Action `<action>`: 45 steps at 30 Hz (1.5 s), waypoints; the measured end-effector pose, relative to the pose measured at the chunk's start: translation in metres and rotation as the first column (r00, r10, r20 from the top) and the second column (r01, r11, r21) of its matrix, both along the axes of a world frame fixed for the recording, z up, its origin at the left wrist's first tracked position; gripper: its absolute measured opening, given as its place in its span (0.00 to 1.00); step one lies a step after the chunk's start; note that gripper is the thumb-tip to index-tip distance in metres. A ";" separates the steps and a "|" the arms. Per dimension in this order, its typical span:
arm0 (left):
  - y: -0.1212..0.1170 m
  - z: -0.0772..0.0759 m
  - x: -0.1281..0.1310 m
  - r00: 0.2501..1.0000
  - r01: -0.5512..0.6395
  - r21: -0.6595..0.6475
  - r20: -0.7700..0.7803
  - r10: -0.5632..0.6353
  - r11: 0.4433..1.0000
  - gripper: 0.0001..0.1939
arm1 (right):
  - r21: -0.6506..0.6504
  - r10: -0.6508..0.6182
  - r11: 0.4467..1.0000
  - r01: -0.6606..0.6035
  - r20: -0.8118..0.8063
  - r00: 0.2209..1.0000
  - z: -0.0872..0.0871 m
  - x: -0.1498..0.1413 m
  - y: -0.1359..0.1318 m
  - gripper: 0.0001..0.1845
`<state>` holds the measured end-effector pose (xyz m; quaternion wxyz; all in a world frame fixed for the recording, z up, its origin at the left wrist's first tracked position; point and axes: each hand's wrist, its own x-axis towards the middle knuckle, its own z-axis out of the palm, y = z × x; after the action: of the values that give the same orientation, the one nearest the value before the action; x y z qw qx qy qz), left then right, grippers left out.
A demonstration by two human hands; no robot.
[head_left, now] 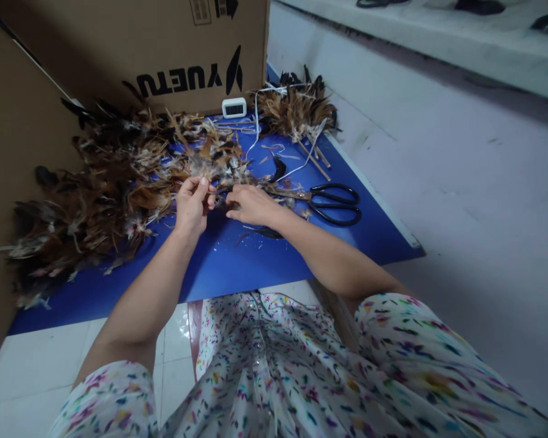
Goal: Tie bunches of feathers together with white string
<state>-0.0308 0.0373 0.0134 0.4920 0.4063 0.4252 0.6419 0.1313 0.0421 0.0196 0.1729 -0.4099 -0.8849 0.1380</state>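
My left hand (192, 201) is closed in a pinch above the near edge of the feather pile. A thin feather (214, 192) seems to show at its fingertips, too small to make out well. My right hand (252, 203) is just to the right, palm down, its fingers curled among loose feathers; whatever they hold is hidden. Brown and black feathers (132, 152) lie heaped across the left and middle of the blue tabletop (219, 267). Black-handled scissors (333, 204) rest to the right of my right hand, blades pointing left under feathers.
Behind the pile stands a large cardboard box (119, 55), with another cardboard side (18, 109) at left. A small white digital timer (234, 108) sits before the box. A feather bundle with sticks (299, 106) and white string lies at back right, beside the pale wall (438, 182).
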 end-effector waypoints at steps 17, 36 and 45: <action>-0.005 0.007 0.000 0.993 0.050 -0.122 0.108 -0.037 0.991 0.15 | -0.537 -0.453 0.834 -0.124 -0.796 0.401 0.008 0.005 0.019 0.11; -0.015 0.008 0.011 0.953 0.304 -0.203 0.051 -0.300 0.931 0.19 | -0.470 -0.460 0.881 0.044 -0.833 0.307 0.012 0.002 0.018 0.06; -0.010 0.005 0.008 0.976 0.218 -0.146 0.047 -0.213 0.965 0.16 | -0.442 -0.425 0.897 0.019 -0.849 0.314 0.009 0.002 0.019 0.10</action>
<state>-0.0223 0.0270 0.0183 0.5945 0.4018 0.4182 0.5570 0.1329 0.0610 0.0287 0.5862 -0.4008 -0.5191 0.4757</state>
